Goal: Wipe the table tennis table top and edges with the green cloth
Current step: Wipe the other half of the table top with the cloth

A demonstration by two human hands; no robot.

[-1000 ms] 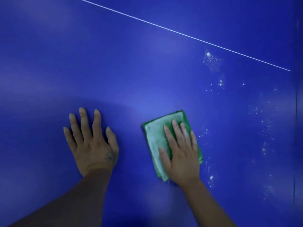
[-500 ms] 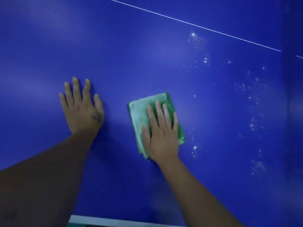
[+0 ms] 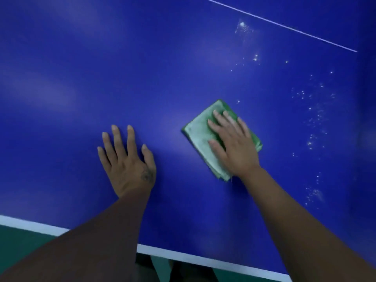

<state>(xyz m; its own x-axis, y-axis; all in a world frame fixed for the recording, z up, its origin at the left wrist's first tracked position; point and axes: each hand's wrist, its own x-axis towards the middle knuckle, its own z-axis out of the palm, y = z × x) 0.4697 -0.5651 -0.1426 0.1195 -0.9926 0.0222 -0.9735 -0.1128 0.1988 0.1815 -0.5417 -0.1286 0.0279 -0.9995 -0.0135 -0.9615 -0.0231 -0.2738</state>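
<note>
Pressing the green cloth (image 3: pixel 200 139) flat on the table top (image 3: pixel 162 78) with the straight-fingered right hand (image 3: pixel 234 145), bracing with the left hand (image 3: pixel 128 163) spread alongside; best swept firmly toward the white specks (image 3: pixel 311 139).

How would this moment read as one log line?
right hand pressing green cloth flat | left hand flat on table | white specks right of cloth

Dim, soft, blurry; faint sheen patches
</note>
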